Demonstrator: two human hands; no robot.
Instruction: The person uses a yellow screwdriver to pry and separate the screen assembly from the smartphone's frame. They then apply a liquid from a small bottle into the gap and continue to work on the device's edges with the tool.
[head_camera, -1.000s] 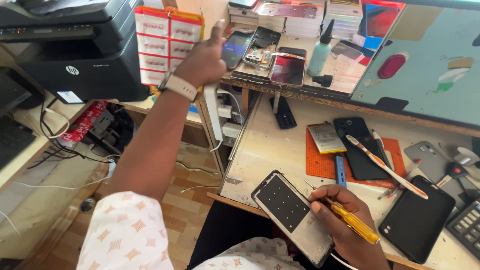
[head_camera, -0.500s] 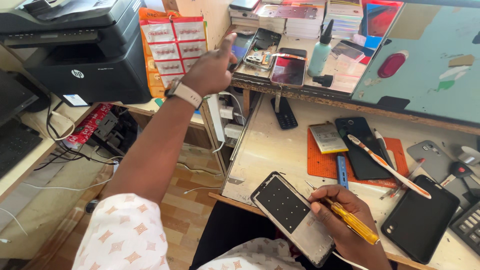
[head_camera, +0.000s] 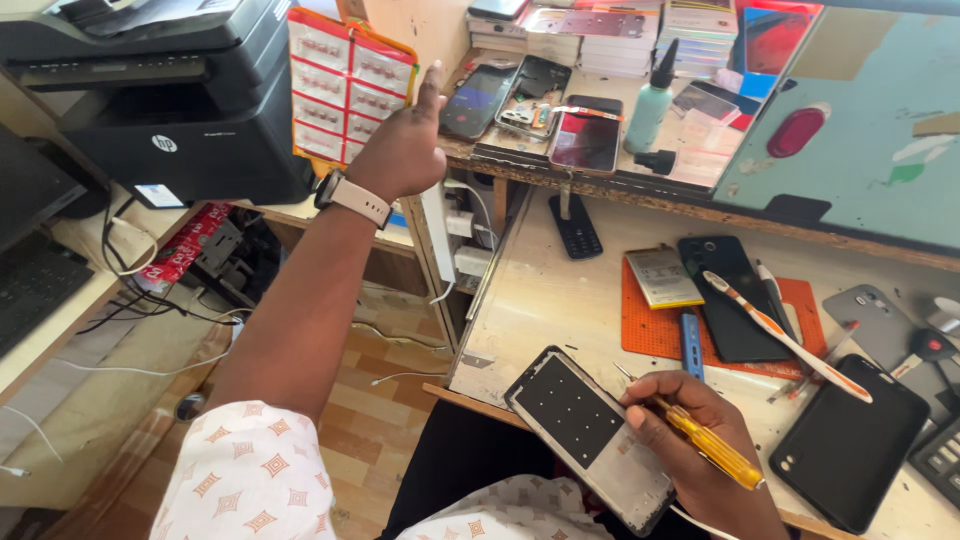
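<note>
A flat orange-edged blister pack (head_camera: 345, 85) of small red-and-white compartments stands upright beside the black printer (head_camera: 160, 110), just behind the raised left hand (head_camera: 405, 150). On the upper shelf (head_camera: 600, 185), two phones lie side by side, with dark screens (head_camera: 478, 100) and (head_camera: 587, 135). A pale rectangular label (head_camera: 665, 278) lies on the orange mat (head_camera: 650, 330). Stacked boxes (head_camera: 700, 20) sit along the back.

1. A short white sleeve (head_camera: 250, 480) with small brown diamond motifs is worn on the left arm.
2. A watch (head_camera: 352, 198) with a white strap is worn on the left wrist, well above the sleeve.
3. The same patterned fabric is seen at the chest, right of the sleeve.
4. Dark trousers (head_camera: 460, 460) are worn, just right of the sleeve.
</note>
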